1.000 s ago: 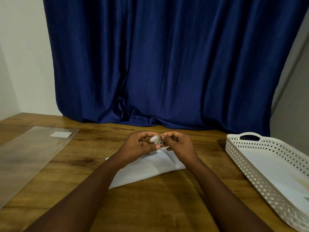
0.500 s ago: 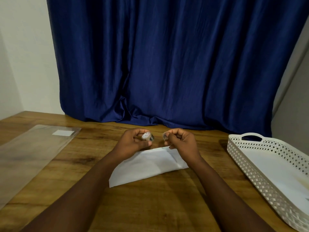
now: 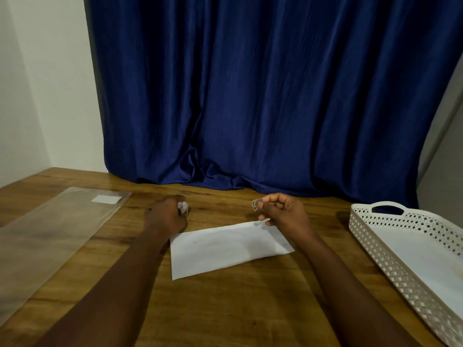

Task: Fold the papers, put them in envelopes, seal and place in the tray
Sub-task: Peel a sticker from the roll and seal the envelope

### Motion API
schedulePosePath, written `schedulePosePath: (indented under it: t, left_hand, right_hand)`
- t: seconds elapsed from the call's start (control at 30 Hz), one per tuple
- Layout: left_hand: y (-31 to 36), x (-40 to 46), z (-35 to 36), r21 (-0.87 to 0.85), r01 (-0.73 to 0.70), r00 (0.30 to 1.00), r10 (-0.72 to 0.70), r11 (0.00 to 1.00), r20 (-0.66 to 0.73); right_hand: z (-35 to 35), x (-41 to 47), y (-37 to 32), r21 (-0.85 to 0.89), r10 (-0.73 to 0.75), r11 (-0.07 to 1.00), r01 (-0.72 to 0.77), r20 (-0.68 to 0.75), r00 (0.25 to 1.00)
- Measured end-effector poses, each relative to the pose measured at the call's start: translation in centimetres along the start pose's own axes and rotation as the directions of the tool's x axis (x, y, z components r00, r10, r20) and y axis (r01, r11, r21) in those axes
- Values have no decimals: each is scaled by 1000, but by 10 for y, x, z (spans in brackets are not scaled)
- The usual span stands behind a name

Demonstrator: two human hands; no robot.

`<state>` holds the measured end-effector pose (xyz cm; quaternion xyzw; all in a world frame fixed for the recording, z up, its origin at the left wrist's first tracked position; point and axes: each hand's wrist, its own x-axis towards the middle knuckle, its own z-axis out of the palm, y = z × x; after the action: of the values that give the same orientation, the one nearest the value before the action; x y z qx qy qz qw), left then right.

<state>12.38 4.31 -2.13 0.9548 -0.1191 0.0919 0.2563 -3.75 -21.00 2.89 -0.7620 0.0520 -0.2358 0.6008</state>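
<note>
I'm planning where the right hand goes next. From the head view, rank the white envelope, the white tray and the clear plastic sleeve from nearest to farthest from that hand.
Measured from the right hand:
1. White envelope, just below the hand, centre of the table.
2. White tray, on the right side of the table.
3. Clear plastic sleeve, far left, beyond the left hand.

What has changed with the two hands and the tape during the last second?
The left hand carried the tape roll leftward, down toward the table. The right hand now pinches a separate tape piece, slightly right. The envelope and tray stayed put.
</note>
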Motion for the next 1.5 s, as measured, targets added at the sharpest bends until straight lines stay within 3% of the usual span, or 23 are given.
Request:
schedulePosePath:
  t: [0.1,0.2,0.27,0.37,0.5,0.77,1.0,1.5]
  left_hand:
    - [13,-7,-4,118,-48,998,53,992,-40]
    - [46,-27,-5,84,-244,964,251,966,-89]
    - [76,-48,2,24,-382,924,382,924,-3]
    - [105,-78,21,73,-514,847,492,855,203]
    - [107,-91,26,72,-556,772,483,828,414]
    - [93,-80,1,-239,-515,624,552,823,554]
    - [104,-91,2,-228,-509,648,543,830,534]
    - [107,-94,9,-183,-567,633,567,803,527]
  right_hand:
    - [-15,3,-1,16,17,1000,-15,-68,998]
    - [-28,5,3,-17,35,999,-37,-110,993]
    - [-35,7,6,-30,53,998,-58,-135,989]
    - [-41,9,9,-46,79,995,-85,-131,988]
    - [-47,9,9,-68,110,991,-116,-85,990]
    - [-54,8,5,-219,178,963,-158,71,982]
    - [-51,8,17,-429,252,893,-134,231,940]
    - [-49,10,26,-560,348,810,-175,219,912]
